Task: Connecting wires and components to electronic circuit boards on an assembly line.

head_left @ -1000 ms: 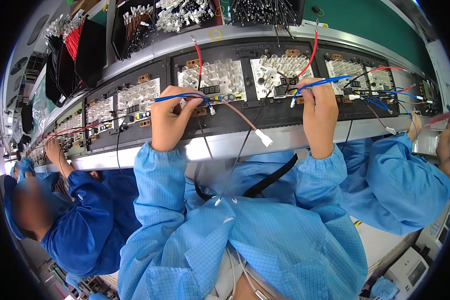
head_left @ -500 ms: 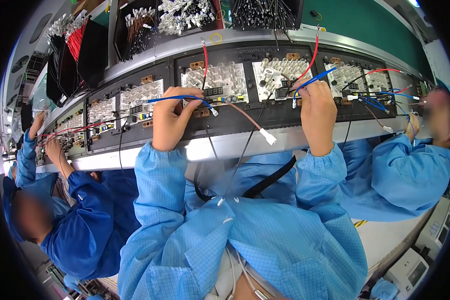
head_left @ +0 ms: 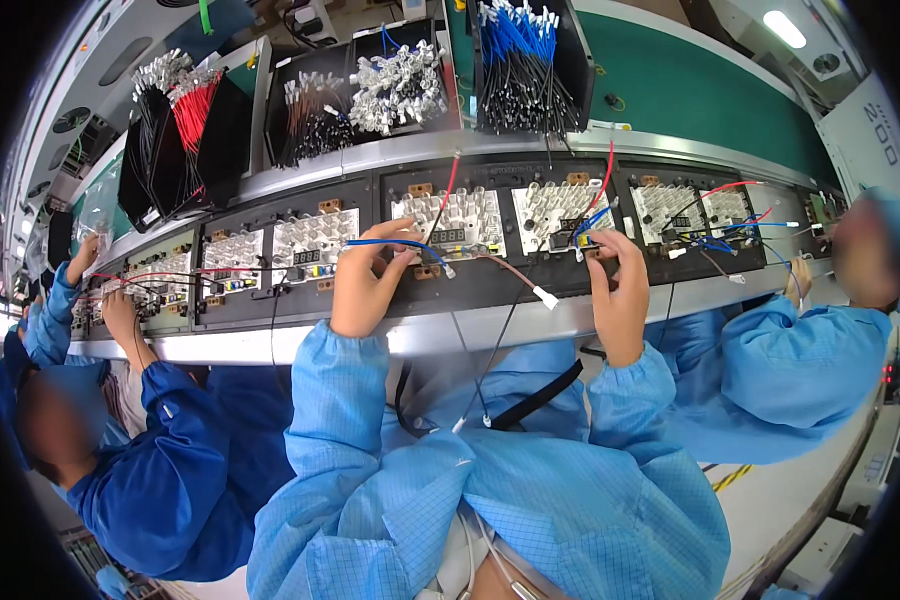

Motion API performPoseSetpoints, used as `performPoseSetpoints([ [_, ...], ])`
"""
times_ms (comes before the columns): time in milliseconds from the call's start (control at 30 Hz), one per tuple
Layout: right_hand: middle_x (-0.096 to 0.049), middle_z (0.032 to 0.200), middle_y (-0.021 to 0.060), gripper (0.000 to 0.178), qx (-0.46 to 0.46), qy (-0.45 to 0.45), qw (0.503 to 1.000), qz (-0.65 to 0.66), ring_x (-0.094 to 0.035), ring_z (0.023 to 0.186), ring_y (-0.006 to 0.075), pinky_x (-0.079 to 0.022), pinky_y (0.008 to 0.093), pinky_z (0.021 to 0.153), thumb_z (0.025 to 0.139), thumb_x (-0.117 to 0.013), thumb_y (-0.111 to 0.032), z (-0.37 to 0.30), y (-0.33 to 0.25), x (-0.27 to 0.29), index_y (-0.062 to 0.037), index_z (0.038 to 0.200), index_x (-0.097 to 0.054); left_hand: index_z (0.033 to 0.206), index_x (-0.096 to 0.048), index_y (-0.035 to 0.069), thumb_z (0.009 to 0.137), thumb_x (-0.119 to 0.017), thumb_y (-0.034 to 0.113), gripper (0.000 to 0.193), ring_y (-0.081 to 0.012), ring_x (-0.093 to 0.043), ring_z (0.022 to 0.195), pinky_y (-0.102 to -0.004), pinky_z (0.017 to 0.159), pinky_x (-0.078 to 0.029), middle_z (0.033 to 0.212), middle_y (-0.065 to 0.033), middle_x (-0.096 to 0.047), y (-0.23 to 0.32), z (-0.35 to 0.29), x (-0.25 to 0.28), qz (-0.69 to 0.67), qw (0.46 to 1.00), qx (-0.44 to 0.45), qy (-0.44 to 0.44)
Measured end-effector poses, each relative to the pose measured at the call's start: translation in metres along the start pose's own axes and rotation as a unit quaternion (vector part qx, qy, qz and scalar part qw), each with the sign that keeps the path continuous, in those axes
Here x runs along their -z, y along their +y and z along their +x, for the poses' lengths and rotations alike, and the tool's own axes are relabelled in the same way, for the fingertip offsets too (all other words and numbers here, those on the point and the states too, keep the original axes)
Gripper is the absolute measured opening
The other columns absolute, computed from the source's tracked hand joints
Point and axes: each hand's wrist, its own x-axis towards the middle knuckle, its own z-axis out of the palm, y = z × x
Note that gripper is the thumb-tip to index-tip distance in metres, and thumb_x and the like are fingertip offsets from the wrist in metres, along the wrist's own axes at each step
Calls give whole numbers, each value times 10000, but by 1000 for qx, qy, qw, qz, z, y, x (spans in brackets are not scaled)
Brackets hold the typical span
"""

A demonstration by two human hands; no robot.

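Blue wire [head_left: 378, 242] in left hand [head_left: 365, 285] has brown wire [head_left: 515, 275] nearby.

My forearms [head_left: 338, 395] reach toward the far side. My left hand [head_left: 363, 290], at left, pinches thumb [head_left: 395, 279] to fingers [head_left: 380, 238]; my right hand [head_left: 620, 310] curves, thumb and fingertips parted.

Green tabletop [head_left: 695, 95] at the back, with a lit lamp [head_left: 784, 29] above its far right. Three black bins stand in a row: the left bin [head_left: 226, 135] has red and black wires, the middle one brown wires [head_left: 305, 92] and a heap of white connectors [head_left: 398, 88], the right one blue wires [head_left: 518, 38] and black ones. Clear bag [head_left: 98, 205] at left. One co-worker [head_left: 185, 460] wears dark blue, another [head_left: 795, 370] light blue. Yellow-and-black cord [head_left: 733, 478] lies on the pale floor [head_left: 770, 487].
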Motion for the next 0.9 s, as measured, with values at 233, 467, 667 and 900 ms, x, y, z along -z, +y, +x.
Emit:
performPoseSetpoints([
  [233,-560,836,167,88,272,165,939,134,-563,732,313,-494,434,679,830,-539,40,-58,-56,88,-25,862,-490,1102,-565,46,829,-618,-34,289,-57,-517,663,-204,560,-400,809,-9,-587,2,-34,5,-18,991,-33,126],
  [467,-610,1096,89,269,54,65,994,76,-585,1049,147,-473,262,882,954,-465,-144,99,-155,117,18,1131,-587,983,-629,23,835,-593,-16,158,-41,-472,579,-204,507,-371,701,6,-574,-3,-58,18,-28,994,-41,94],
  [667,-669,857,128,343,-88,-435,877,-186,-654,687,220,-559,316,632,946,-450,-291,290,-72,4,-17,1035,-636,882,-681,79,781,-627,6,136,-196,-602,631,-284,587,-477,779,-80,-646,9,-59,30,52,993,-105,24],
  [900,-642,721,164,495,81,-538,798,-257,-675,591,272,-567,355,562,977,-424,-335,296,3,-79,92,777,-576,853,-685,44,783,-622,-27,118,-61,-461,531,-222,465,-324,641,-17,-562,-4,-79,36,10,989,-126,72],
])
